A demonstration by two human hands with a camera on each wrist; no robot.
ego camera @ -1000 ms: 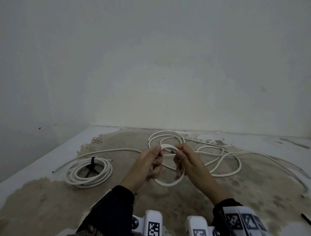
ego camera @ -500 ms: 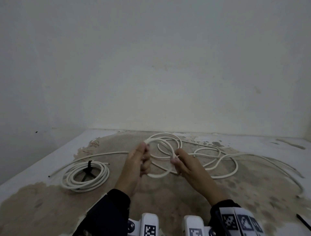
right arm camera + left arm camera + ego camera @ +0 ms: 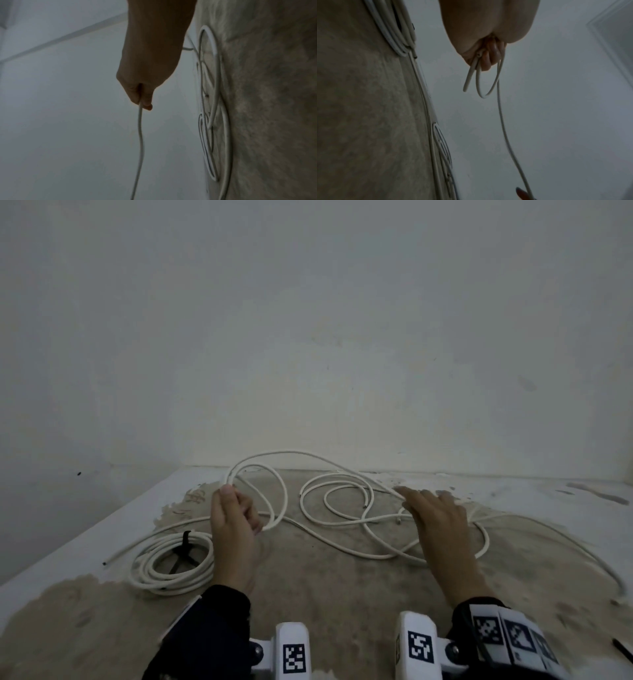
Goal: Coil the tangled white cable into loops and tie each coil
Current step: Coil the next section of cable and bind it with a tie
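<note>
A tangled white cable (image 3: 346, 522) lies in loose loops on the stained floor. My left hand (image 3: 233, 508) is raised and grips a small coil of it (image 3: 274, 494); its curled fingers (image 3: 489, 59) hold the loops and the cut end. A strand arcs from that coil to my right hand (image 3: 431, 508), which is stretched to the right over the tangle. The right wrist view has that hand (image 3: 142, 97) pinching a single strand (image 3: 140, 135). A finished coil (image 3: 171, 563) bound with a black tie (image 3: 186, 546) lies at the left.
The floor (image 3: 308, 594) meets a pale wall close behind the tangle, with a corner at the left. One long strand (image 3: 565, 546) runs off toward the right. A thin dark object (image 3: 623, 659) lies at the bottom right edge.
My hands have moved apart. The left has lifted the small coil up and to the left. The right has slid out to the right along the cable, drawing a strand between them.
</note>
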